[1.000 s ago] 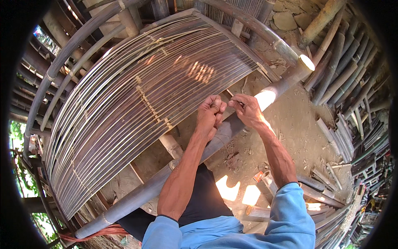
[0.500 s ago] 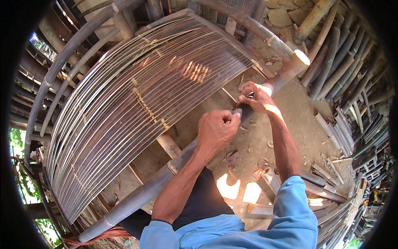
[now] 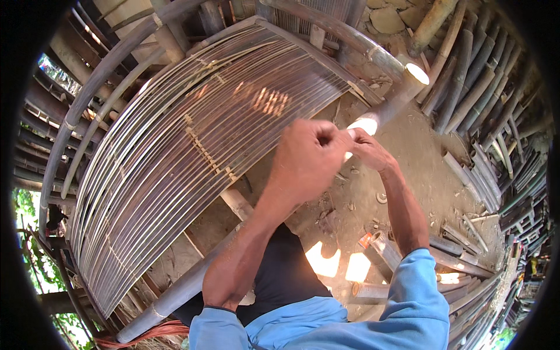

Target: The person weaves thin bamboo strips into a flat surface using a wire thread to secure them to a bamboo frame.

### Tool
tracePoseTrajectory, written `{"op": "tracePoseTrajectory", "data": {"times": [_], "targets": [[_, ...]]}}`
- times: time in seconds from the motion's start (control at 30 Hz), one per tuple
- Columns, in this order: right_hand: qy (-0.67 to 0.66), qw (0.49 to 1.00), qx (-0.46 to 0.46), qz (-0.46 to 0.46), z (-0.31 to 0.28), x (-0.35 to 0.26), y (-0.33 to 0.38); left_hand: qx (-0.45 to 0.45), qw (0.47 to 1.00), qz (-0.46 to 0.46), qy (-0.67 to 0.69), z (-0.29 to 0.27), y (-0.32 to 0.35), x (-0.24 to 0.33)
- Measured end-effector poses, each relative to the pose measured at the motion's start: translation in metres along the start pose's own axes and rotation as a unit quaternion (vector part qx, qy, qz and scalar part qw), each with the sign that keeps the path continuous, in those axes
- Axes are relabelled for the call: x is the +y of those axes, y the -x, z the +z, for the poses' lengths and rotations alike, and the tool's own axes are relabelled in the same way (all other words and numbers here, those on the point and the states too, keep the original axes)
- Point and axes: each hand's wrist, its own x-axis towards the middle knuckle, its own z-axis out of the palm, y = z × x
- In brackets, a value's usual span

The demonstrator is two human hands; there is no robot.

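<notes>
My left hand is a closed fist with thumb and forefinger pressed together, raised over a thick bamboo pole. Close against it, my right hand has its fingers pinched. Whatever lies between the fingers is hidden or too fine to make out; the left hand is slightly blurred. Beyond the pole spreads a panel of thin, closely spaced bamboo slats, tied across with lashed strips. The hands hide part of the pole, which reappears at its sunlit far end.
A bundle of reddish strands lies by the pole's near left end. Cut bamboo lengths lie on the dirt floor to the right, and more bamboo poles are stacked at far right. A curved bamboo frame stands at left.
My left hand has risen off the pole toward the camera and up against the right fingers. My right hand has turned and come slightly nearer. A thin reddish strand seen between them is now hidden.
</notes>
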Motion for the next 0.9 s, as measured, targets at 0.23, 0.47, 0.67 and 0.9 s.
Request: {"op": "tracePoseTrajectory", "data": {"times": [0.23, 0.47, 0.67, 0.9], "targets": [[0.202, 0.977, 0.061, -0.031, -0.026, -0.052, -0.022, 0.049, 0.999, 0.011, -0.020, -0.007, -0.015, 0.009], [0.231, 0.936, 0.252, 0.083, -0.094, -0.004, -0.058, 0.139, 0.986, 0.024, -0.087, 0.006, -0.033, -0.080], [0.224, 0.834, 0.487, -0.127, -0.103, 0.034, -0.053, 0.160, 0.984, -0.074, -0.004, 0.018, -0.018, -0.112], [-0.413, 0.806, 0.417, 0.074, -0.041, 0.152, 0.019, 0.159, 0.984, -0.070, -0.025, 0.040, -0.023, -0.123]]}}
